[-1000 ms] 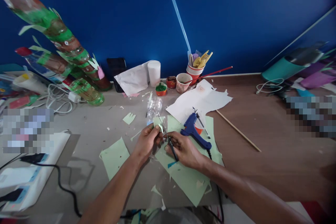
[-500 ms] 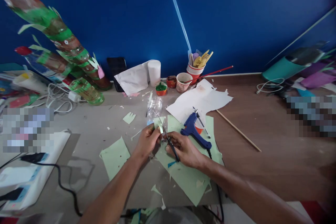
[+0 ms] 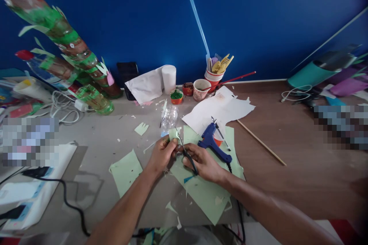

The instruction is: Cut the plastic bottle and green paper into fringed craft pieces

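Observation:
My left hand [image 3: 161, 155] pinches a small piece of pale green paper [image 3: 173, 134] above the table. My right hand [image 3: 203, 164] is closed round black-handled scissors [image 3: 185, 151], whose blades reach up to the green piece. Both hands hover over a larger sheet of pale green paper [image 3: 205, 193]. A blue glue gun [image 3: 214, 146] lies just right of my right hand, and a clear plastic bottle [image 3: 169, 116] lies beyond the hands.
A green paper sheet [image 3: 125, 171] lies left of my hands, white paper [image 3: 220, 111] behind them. Cups of paint and tools [image 3: 214, 74] line the blue wall. A painted bottle tower [image 3: 69, 49] leans at left. A wooden stick [image 3: 260, 142] lies right; a black cable [image 3: 69, 204] runs near-left.
Hardly any. My hands have stayed together; the scissors and the small green piece have shifted slightly between the fingers.

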`<state>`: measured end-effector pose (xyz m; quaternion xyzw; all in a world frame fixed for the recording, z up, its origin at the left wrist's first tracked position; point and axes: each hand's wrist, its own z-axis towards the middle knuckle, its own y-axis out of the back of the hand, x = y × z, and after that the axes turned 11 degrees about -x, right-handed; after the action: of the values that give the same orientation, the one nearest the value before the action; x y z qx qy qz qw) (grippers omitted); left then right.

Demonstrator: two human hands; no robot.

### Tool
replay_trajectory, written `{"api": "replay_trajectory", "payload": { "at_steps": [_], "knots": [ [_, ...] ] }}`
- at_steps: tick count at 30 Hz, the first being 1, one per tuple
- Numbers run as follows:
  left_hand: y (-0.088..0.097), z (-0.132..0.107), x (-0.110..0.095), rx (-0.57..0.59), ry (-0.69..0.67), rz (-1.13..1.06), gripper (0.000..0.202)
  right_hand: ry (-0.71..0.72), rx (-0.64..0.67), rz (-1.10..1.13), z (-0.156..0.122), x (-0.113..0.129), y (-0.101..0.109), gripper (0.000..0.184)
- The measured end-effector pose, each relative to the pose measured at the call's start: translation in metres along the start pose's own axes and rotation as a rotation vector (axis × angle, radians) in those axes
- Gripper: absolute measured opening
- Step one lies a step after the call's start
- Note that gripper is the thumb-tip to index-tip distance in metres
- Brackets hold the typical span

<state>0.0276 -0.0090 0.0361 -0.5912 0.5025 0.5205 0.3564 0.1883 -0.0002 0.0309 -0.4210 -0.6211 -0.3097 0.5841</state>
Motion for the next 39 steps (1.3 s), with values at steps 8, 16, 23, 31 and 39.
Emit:
{"api": "replay_trajectory", "payload": {
  "at_steps": [8,16,23,31,39],
  "knots": [
    [-0.004,-0.001,0.001,0.005,0.034,-0.033,0.035,0.094,-0.074,-0.237,-0.002,-0.004,0.000,0.019],
    [-0.001,0.002,0.006,0.020,0.026,0.012,0.035,0.112,-0.081,-0.262,-0.002,-0.006,-0.002,0.018],
    [-0.003,0.002,0.010,0.011,0.035,-0.003,0.036,0.094,-0.085,-0.267,-0.002,-0.009,-0.002,0.021],
    [-0.002,0.003,0.013,0.021,0.016,-0.015,0.037,0.092,-0.102,-0.342,-0.002,-0.009,-0.002,0.023],
    [-0.001,0.003,0.011,0.012,0.005,-0.029,0.035,0.115,-0.123,-0.391,-0.001,-0.007,-0.001,0.022]
  ]
}}
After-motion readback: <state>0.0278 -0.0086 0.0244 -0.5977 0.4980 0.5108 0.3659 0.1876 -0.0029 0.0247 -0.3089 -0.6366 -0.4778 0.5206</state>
